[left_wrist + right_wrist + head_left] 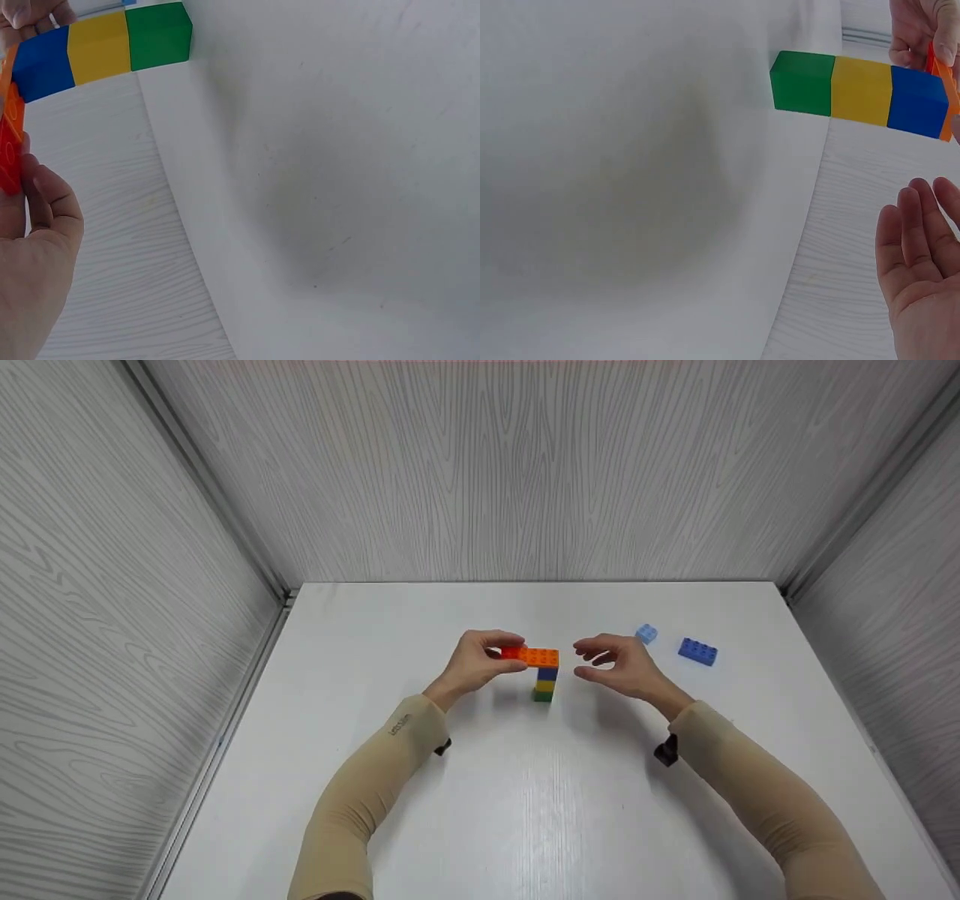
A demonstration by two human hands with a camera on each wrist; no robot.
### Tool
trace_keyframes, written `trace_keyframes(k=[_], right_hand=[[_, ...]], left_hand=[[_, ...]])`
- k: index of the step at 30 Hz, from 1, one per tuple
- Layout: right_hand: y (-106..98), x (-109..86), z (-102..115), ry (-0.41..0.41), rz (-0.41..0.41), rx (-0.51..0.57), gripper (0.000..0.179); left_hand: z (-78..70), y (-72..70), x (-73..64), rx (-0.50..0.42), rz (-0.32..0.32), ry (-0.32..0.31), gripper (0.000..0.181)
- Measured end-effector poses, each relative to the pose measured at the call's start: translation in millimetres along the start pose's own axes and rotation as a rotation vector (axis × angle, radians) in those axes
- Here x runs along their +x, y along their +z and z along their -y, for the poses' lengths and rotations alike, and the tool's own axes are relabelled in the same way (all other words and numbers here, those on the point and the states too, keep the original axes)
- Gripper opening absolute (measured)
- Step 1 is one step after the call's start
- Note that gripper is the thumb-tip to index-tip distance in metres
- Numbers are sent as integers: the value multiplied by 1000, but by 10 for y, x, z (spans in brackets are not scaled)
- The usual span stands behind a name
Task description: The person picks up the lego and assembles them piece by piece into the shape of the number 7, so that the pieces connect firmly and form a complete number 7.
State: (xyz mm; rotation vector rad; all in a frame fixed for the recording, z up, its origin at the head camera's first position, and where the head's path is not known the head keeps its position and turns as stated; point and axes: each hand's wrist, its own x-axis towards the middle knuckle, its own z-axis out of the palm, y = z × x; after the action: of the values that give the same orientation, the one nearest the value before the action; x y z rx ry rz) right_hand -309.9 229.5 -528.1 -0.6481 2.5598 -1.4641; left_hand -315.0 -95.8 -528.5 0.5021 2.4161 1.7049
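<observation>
A small tower of building bricks stands on the white table in the head view, with a green brick [543,696] at the bottom, a yellow brick [545,686] above it and a blue brick [547,674] higher up. An orange brick [541,658] lies across the top and juts out leftward. At its left end is a red brick [513,653], which my left hand [476,660] pinches between thumb and fingers. To the right of the tower, my right hand [622,661] is held apart from it, thumb and fingers spread, holding nothing. The right wrist view shows those fingers [911,232] extended.
Behind my right hand lie a small light blue brick [646,634] and a longer blue brick [698,651] on the white table [480,810]. Wood-grain panels [480,472] wall in the back and both sides.
</observation>
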Motion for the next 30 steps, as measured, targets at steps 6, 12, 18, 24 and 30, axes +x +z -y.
trace_keyframes(k=[6, 12, 18, 24, 30], right_hand=[[-236, -115, -109, 43, -42, -43, 41], [-476, -262, -257, 69, -112, -93, 40], [-728, -414, -399, 91, -180, -187, 38], [-959, -557, -540, 155, -228, -268, 43], [-1157, -714, -735, 215, -270, -327, 53]], left_hand=[[10, -6, -8, -3, 1, -1, 37], [18, 7, -18, -21, 5, -22, 38], [9, 9, -29, -16, -4, -42, 38], [-1, 0, -30, -17, -9, -31, 38], [-13, -28, -48, -12, -2, -33, 40]])
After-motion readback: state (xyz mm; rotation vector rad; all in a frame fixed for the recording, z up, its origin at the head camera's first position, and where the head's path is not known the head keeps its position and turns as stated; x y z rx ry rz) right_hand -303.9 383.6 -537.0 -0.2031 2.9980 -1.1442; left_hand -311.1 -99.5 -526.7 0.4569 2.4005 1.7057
